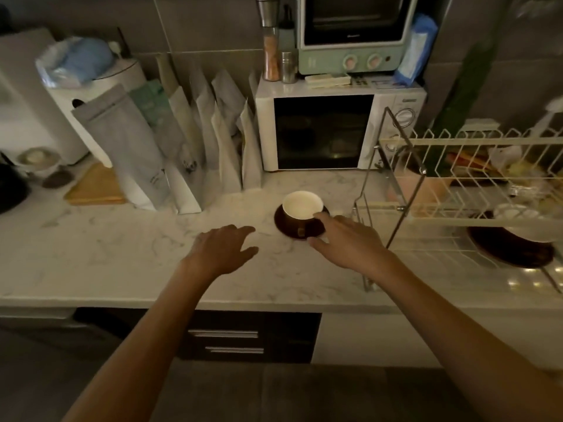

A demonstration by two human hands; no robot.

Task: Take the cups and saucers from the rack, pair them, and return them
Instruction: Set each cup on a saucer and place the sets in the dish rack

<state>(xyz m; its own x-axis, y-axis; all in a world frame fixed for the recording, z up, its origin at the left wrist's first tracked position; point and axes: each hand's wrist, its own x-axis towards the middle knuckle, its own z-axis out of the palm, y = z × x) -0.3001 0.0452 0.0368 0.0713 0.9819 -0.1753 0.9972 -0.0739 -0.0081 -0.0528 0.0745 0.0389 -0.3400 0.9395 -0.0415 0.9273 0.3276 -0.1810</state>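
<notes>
A brown cup with a white inside [301, 207] stands upright on a dark brown saucer [281, 222] on the marble counter, in front of the microwave. My right hand [350, 243] reaches to the cup's right side, its fingers spread and touching or nearly touching the cup and saucer edge. Just left of the saucer, my left hand [224, 249] hovers over the counter, fingers apart and holding nothing. On the right stands the wire dish rack [463, 141], with another dark saucer [511, 251] on its lower level and a pale dish partly over it.
A white microwave [338, 129] sits behind the cup, with a small green oven [353, 32] on top. Several paper bags [195, 141] lean at the back left. A wooden board [96, 187] and small bowls lie far left. The counter edge [213, 301] runs below my hands.
</notes>
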